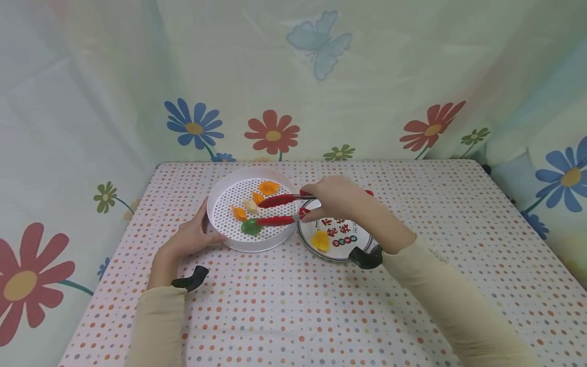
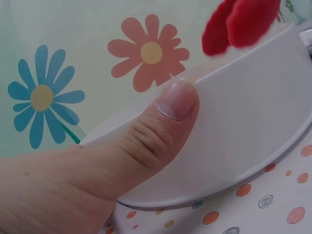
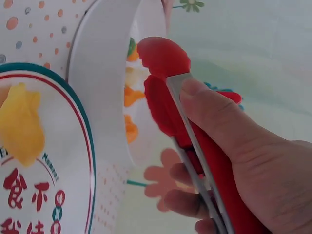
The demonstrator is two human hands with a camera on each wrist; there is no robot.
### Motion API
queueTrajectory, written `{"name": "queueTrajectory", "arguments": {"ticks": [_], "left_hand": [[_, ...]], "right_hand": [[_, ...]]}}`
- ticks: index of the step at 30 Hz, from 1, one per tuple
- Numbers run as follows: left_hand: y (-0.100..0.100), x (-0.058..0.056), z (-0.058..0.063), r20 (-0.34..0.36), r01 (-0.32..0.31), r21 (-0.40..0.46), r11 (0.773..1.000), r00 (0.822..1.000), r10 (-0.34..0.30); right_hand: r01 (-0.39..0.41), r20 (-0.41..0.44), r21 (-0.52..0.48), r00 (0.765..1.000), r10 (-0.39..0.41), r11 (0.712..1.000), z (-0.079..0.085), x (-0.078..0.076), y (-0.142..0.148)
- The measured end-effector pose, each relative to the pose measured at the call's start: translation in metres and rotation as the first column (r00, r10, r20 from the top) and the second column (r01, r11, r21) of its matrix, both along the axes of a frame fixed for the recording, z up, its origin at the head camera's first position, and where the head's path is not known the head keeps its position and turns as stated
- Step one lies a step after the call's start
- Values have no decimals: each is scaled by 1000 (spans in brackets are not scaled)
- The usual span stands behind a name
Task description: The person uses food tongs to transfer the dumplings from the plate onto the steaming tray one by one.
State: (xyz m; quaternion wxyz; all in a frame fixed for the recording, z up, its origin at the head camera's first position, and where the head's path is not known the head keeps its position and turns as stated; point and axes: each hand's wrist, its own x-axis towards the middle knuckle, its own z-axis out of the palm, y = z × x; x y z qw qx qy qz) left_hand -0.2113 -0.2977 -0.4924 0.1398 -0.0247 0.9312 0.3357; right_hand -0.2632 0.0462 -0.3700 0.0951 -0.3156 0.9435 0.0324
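Note:
My left hand point(image 1: 187, 238) lies against the outer side of a white round pan point(image 1: 213, 214) with a perforated bottom; in the left wrist view the thumb point(image 2: 178, 100) presses its outer wall near the rim, and the other fingers are hidden. In my right hand point(image 1: 337, 196) I grip red-tipped metal tongs point(image 3: 204, 146). Their tips stand apart over the pan, with nothing visible between them. Inside lie orange pieces point(image 1: 269, 188), a pale piece point(image 1: 250, 206) and a green piece point(image 1: 251, 227) by the lower tip; whether that tip touches it, I cannot tell.
Right of the pan sits a white plate point(image 1: 339, 253) with a green and red rim and red lettering, partly under my right hand. A yellow dumpling-shaped piece point(image 1: 320, 240) lies on it. The dotted cloth point(image 1: 257, 316) covers the table; a floral curtain point(image 1: 376, 81) hangs behind.

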Motion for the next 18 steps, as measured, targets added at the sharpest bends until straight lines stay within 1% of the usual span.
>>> {"name": "queueTrajectory", "arguments": {"ticks": [2, 5, 7, 9, 13, 18], "left_hand": [[0, 0, 0, 1, 0, 5, 1000, 1000, 0], [2, -1, 0, 0, 8, 5, 1000, 1000, -8], [4, -2, -1, -5, 16, 8, 1000, 1000, -16], [6, -2, -2, -8, 24, 4, 1000, 1000, -24], [6, 0, -2, -12, 39, -6, 999, 999, -39], [2, 4, 2, -8, 42, -24, 999, 999, -43]], "right_hand": [[39, -33, -52, 999, -41, 998, 2, 4, 12], [113, -84, -145, 988, -127, 983, 2, 16, 38], [159, -110, -188, 977, -181, 969, -1, 27, 57], [181, -123, -214, 970, -210, 960, -7, 36, 75], [213, -109, -193, 966, -237, 958, -13, 47, 102], [237, -52, -117, 968, -244, 964, -6, 57, 116]]}}
